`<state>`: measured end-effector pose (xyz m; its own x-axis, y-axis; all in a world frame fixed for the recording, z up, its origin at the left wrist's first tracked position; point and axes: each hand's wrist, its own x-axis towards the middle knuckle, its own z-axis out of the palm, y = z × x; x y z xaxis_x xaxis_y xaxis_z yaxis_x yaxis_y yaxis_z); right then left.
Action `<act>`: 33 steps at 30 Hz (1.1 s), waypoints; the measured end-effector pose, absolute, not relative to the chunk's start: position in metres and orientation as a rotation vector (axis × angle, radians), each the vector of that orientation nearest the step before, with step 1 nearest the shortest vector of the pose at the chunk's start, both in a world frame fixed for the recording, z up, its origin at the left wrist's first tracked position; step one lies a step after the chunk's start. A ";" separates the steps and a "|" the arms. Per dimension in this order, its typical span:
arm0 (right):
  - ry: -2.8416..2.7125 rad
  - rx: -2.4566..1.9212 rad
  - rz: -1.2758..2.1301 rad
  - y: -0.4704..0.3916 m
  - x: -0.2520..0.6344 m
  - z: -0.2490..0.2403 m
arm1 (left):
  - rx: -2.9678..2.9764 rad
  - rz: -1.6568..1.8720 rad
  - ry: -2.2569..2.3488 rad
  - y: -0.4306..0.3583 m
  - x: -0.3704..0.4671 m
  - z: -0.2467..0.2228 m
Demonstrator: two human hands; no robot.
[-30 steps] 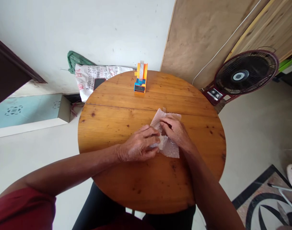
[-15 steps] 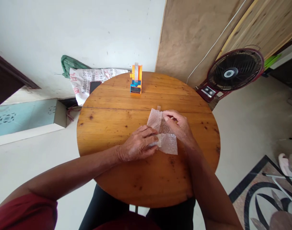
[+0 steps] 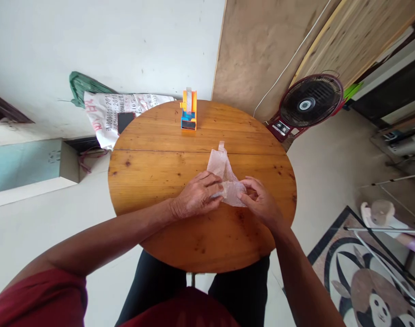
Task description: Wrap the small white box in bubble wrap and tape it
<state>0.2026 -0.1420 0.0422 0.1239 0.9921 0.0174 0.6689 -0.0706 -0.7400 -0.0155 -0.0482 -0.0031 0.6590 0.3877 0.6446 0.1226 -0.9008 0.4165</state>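
Observation:
A sheet of clear bubble wrap lies on the round wooden table in front of me. A short strip of tape sticks out from its far end. My left hand is closed over the near left part of the wrap, its fingers curled round a whitish bundled portion; what is inside cannot be made out. With thumb and fingers, my right hand pinches the right edge of the wrap, which is folded over diagonally. An orange and blue tape dispenser with a roll of tape stands near the table's far edge.
Behind the table's left side rest a white printed sack and a green bag. A dark red fan stands beyond the right edge. A pale blue box is on the floor at left, a metal rack at right.
My right hand has moved from the far right corner of the bubble wrap toward me, folding that side over. My left hand stays on the wrap. The view has shifted slightly right.

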 end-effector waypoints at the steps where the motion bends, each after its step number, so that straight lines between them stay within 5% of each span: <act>1: -1.609 -1.794 0.708 -0.144 0.200 0.040 | 2.542 1.114 0.402 -0.048 -0.015 -0.003; 8: -1.856 -1.809 0.476 -0.129 0.180 0.066 | 2.537 1.123 0.393 -0.049 -0.016 0.000; 14: -2.236 -1.843 0.897 -0.085 0.194 0.083 | 2.571 1.136 0.390 -0.047 -0.015 -0.004; 19: -2.004 -1.761 1.131 -0.093 0.207 0.068 | 2.580 1.100 0.392 -0.048 -0.015 -0.004; 33: -1.360 -1.791 0.627 -0.121 0.180 0.020 | 2.525 1.069 0.404 -0.048 -0.015 -0.003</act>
<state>0.1796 -0.1209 0.0205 0.3044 0.9498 0.0722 0.5621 -0.1180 -0.8186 -0.0149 -0.0481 -0.0027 0.6715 0.3965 0.6260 0.1172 -0.8910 0.4386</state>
